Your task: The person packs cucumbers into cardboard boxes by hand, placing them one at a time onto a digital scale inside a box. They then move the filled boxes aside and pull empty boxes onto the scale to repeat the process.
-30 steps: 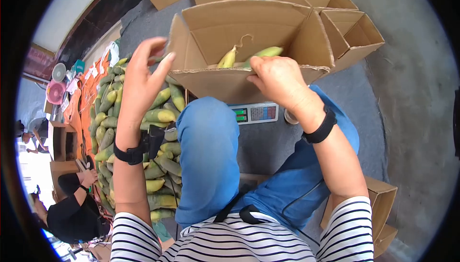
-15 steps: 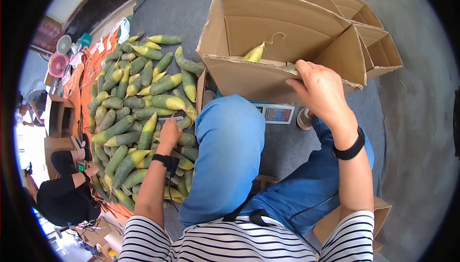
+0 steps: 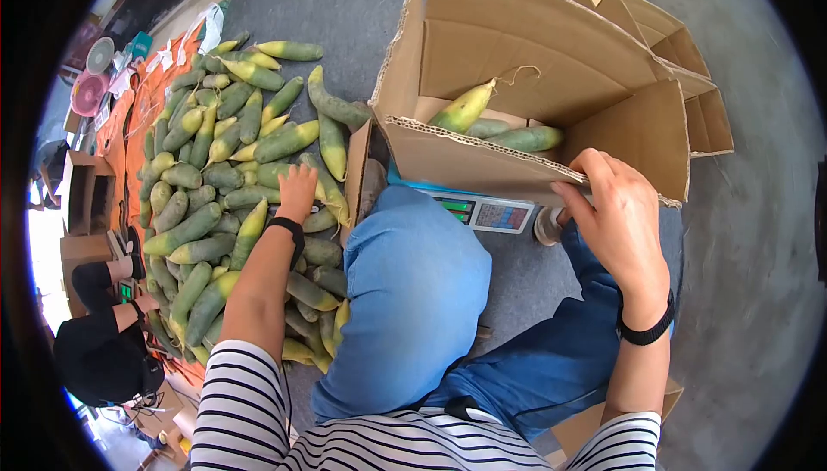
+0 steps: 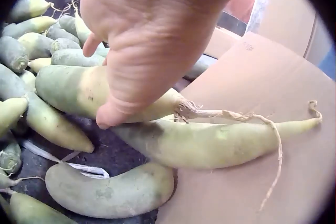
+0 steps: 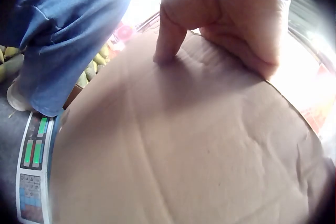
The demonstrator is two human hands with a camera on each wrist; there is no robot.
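Observation:
My left hand (image 3: 297, 193) reaches into a pile of green radishes (image 3: 198, 231). In the left wrist view, its thumb and fingers straddle a green radish (image 4: 65, 90) with a dry, stringy root, gripping it near the root end. Just beneath lies a longer, curved radish (image 4: 210, 145). My right hand (image 3: 618, 212) pinches the near top edge of an open cardboard box (image 3: 482, 159), thumb outside and fingers over the rim. Inside that box are several radishes (image 3: 527, 138), one with yellow-green skin propped at the left end.
A digital scale (image 3: 495, 214) sits under the box, its green display facing me. A cardboard piece (image 3: 357, 174) stands between the pile and my knee. More open boxes (image 3: 668, 31) stand at the upper right. Another person (image 3: 99, 355) crouches beyond the pile at the left.
My left hand has left the box's left side, gone down to the pile and taken hold of a radish. My right hand has slid rightward along the box edge as the view shifted.

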